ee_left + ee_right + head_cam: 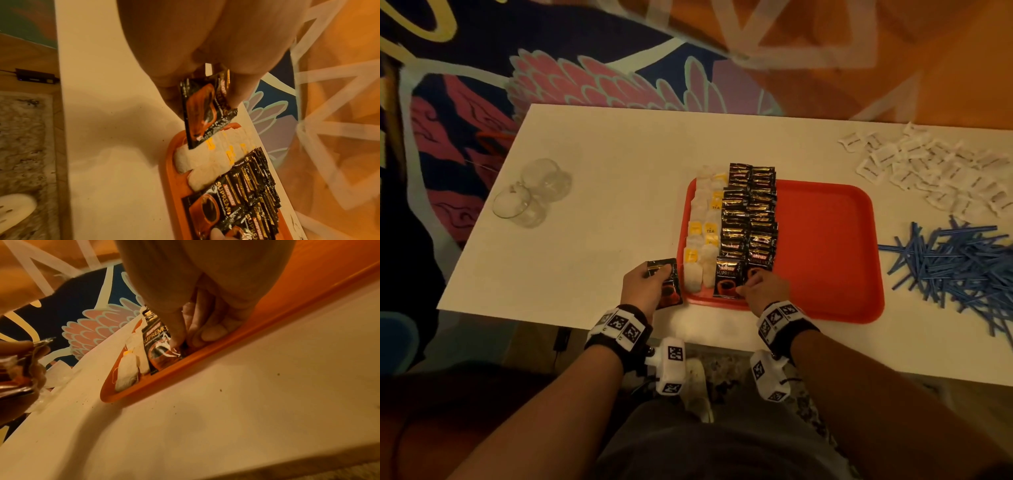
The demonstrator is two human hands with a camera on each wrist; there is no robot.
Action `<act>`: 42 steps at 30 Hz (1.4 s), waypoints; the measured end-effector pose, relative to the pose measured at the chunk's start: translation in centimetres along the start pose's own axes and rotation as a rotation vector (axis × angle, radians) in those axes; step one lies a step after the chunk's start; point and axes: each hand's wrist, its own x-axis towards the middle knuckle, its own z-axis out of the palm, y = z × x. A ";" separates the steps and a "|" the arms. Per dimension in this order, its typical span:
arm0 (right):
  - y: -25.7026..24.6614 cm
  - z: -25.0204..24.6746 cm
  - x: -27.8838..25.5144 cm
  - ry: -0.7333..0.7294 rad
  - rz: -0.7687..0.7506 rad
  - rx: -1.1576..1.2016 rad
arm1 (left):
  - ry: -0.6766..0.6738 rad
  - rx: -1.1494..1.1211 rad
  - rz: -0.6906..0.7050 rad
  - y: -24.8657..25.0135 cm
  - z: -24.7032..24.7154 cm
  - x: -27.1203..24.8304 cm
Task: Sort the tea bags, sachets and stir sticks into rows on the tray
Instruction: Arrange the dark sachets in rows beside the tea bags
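Red rectangular plastic tray [832, 240] sits mid-tabletop [602, 164], left part filled: 2 columns of white paper tea bags with yellow tags [702, 236], then 2 columns of black foil coffee sachets [750, 212], overlapped like shingles, running from far rim to near rim. Left hand [642, 286] is off the tray, just beside its near-left corner, fingers [236, 95] pinching 1 more black foil coffee sachet [207, 110]; its long axis runs roughly parallel to the columns. Right hand [767, 289] is down at the near rim, fingers [179, 337] curled onto the nearest sachet of the right-hand column; whether they grip it or only press it I cannot tell. Judgement: the held sachet lies left of the sachet columns, with the tea bags between, so it must cross rightward over them; the left hand carries it, the right is nearer the slot. Loose white paper sachets [935, 171] and blue stir sticks [962, 263] lie unsorted on the tabletop right of the tray. 2 clear glass cups [534, 195] lie far left.
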 end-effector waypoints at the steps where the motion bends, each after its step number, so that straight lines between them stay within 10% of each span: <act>1: 0.0 -0.4 -0.2 0.007 -0.008 0.003 | -0.015 -0.003 0.002 0.1 0.4 0.0; 10: -2.2 -3.3 -3.2 -0.252 -0.296 0.163 | -0.205 0.048 0.088 1.5 5.8 -1.3; 22: 0.4 -6.6 -2.5 -0.166 -0.348 0.030 | -0.195 0.197 0.100 1.2 11.1 -2.0; 32: 2.5 -6.5 0.4 -0.171 -0.177 -0.042 | 0.027 0.571 0.307 -0.1 10.4 -1.2; 42: 2.8 -4.4 2.1 -0.159 -0.054 -0.091 | -0.105 0.962 0.469 -1.4 10.2 0.1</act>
